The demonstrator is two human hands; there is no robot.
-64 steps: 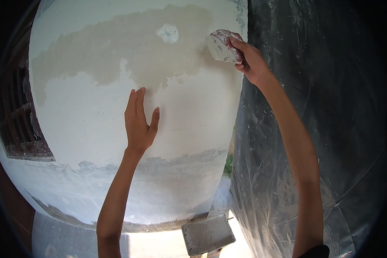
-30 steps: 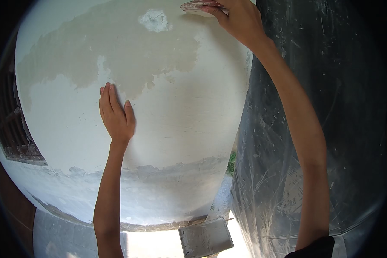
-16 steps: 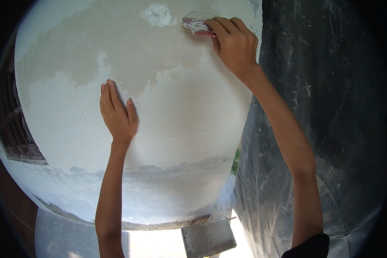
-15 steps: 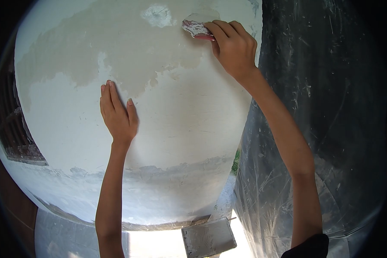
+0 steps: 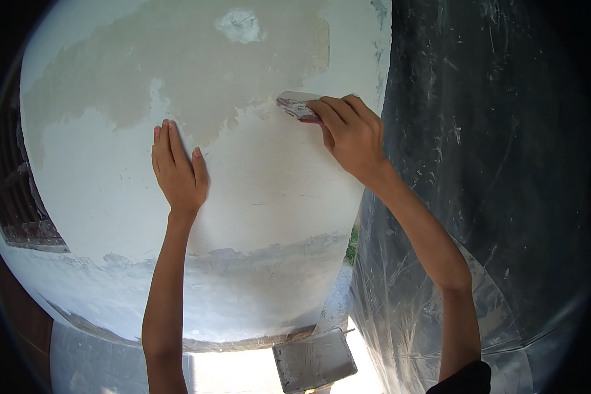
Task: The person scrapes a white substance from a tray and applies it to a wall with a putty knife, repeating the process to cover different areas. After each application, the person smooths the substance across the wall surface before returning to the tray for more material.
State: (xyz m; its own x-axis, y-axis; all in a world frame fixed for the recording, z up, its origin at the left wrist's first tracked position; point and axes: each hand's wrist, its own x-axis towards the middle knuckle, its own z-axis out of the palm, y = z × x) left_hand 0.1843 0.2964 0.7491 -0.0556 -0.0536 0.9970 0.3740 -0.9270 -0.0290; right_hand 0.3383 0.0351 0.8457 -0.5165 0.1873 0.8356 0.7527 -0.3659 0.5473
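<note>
- The right hand (image 5: pixel 351 134) grips a putty knife (image 5: pixel 294 106), its fingers (image 5: pixel 328 111) curled over the handle end and pinching it; the blade lies flat against the wall (image 5: pixel 276 190).
- The putty knife, smeared with white filler, sits high on the right part of the wall, on the ragged line where the tan patch (image 5: pixel 197 72) meets the white coat below it.
- The left hand (image 5: pixel 177 174) rests open and flat on the wall, well to the left of the knife and a little lower; its fingers (image 5: pixel 166 141) are pressed together and point up, with the thumb slightly apart. It holds nothing.
- A small white dab of filler (image 5: pixel 240 25) shows at the top of the tan patch, above and left of the knife.
- A rough grey band (image 5: pixel 256 253) crosses the wall below both hands.
- Plastic sheeting (image 5: pixel 492 197), dusty and streaked, hangs to the right of the wall, behind the right forearm.
- A flat mortar board (image 5: pixel 315 360), caked with grey filler, lies low and near, just beneath the wall's bottom edge.
</note>
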